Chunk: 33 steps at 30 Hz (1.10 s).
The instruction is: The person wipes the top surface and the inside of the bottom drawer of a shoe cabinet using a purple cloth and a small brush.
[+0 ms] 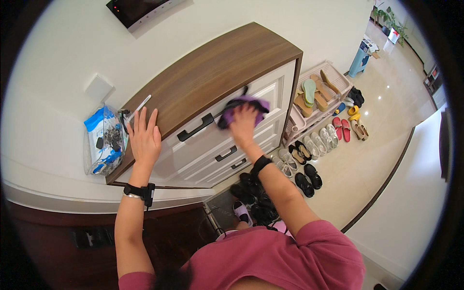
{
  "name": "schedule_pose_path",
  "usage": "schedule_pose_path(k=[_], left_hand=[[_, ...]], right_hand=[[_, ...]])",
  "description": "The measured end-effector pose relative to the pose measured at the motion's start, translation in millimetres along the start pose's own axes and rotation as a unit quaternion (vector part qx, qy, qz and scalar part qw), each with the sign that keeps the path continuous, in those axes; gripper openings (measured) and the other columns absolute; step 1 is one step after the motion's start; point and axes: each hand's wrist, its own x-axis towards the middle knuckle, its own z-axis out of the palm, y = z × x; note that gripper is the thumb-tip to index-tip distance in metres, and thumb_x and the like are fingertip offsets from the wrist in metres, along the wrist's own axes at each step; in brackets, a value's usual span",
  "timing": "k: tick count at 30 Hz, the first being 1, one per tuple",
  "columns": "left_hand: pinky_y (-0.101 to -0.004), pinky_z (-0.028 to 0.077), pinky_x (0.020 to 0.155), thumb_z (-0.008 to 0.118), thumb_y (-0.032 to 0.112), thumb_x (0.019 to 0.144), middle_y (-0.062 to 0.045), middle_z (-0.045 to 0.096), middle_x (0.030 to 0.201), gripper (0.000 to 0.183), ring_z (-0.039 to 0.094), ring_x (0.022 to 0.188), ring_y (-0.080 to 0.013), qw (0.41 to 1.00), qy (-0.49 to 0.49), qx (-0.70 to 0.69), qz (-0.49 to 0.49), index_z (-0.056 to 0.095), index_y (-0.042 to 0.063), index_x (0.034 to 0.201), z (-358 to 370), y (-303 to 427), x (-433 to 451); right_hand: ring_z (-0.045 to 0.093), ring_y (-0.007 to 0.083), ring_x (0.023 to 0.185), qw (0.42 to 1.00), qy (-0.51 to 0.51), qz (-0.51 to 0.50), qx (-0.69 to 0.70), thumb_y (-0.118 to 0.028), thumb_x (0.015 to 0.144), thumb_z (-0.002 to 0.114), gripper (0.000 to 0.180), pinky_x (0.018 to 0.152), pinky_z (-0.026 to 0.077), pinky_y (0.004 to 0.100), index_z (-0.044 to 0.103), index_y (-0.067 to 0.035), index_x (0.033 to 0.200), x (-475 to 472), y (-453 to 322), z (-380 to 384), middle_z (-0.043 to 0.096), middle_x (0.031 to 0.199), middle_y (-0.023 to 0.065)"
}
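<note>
Before me stands a shoe cabinet with a brown wood-grain top [217, 65] and white panelled fronts with black handles [195, 127]. My right hand [243, 121] presses a purple and black cloth [259, 105] against the upper front, right of the top handle; the cloth is blurred. My left hand [145, 139] rests with fingers spread at the top's left end and holds nothing. Just beyond its fingertips lies a slim white pen-like object [144, 102]. Left of that hand sits a clear plastic bag [105, 145] with blue and white packs inside.
A pink shoe rack [328, 70] holding sandals stands right of the cabinet. Several pairs of shoes [320, 143] line the floor, with black shoes [264, 206] near my feet on a dark mat [221, 212]. A black wall panel [141, 11] hangs above the cabinet.
</note>
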Motion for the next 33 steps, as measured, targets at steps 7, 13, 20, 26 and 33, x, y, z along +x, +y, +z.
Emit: schedule_pose_path(k=[7,13,20,26,33], left_hand=[[-0.06,0.02,0.113,0.044,0.024,0.094,-0.012,0.037,0.152,0.049,0.028,0.143,-0.035,1.0,0.0,-0.004,0.009,0.049,0.019,0.142,-3,7,8],[-0.0607,0.021,0.112,0.044,0.024,0.092,-0.011,0.037,0.152,0.048,0.028,0.143,-0.035,1.0,0.011,0.007,-0.001,0.051,0.02,0.14,-3,-1,2],[-0.0612,0.023,0.111,0.047,0.023,0.09,-0.013,0.039,0.15,0.049,0.031,0.141,-0.0361,1.0,0.023,0.012,-0.001,0.052,0.019,0.139,0,-4,-2],[-0.0616,0.025,0.11,0.049,0.024,0.089,-0.012,0.04,0.149,0.049,0.032,0.14,-0.0363,0.999,0.032,-0.005,0.0,0.053,0.02,0.138,1,6,7],[-0.0602,0.026,0.11,0.048,0.026,0.091,-0.011,0.041,0.149,0.047,0.034,0.139,-0.0355,0.999,0.046,0.002,-0.006,0.054,0.021,0.137,2,1,6]], right_hand=[[0.013,0.0376,0.147,0.83,0.493,0.086,0.247,-0.009,0.09,0.038,0.066,0.12,0.01,0.0471,0.017,0.004,0.151,110,112,-58,0.018,0.157,0.0254],[0.028,0.0372,0.142,0.698,0.46,0.302,0.459,-0.021,0.099,0.038,0.059,0.119,0.017,0.0385,0.023,0.008,0.148,84,130,49,0.023,0.156,0.0258],[0.037,0.025,0.133,0.489,0.296,0.447,0.688,-0.05,0.099,0.041,0.072,0.112,0.03,0.0437,0.013,-0.012,0.153,32,47,103,0.021,0.157,0.0048],[0.001,0.0381,0.148,0.765,0.35,0.281,0.462,-0.022,0.1,0.035,0.069,0.121,0.001,0.0433,0.003,0.017,0.146,32,-18,33,0.0,0.157,0.0328],[-0.004,0.0494,0.145,0.818,0.309,0.138,0.466,-0.015,0.09,0.044,0.068,0.119,-0.001,0.0532,0.017,0.026,0.138,-22,-111,61,0.005,0.153,0.0385]])
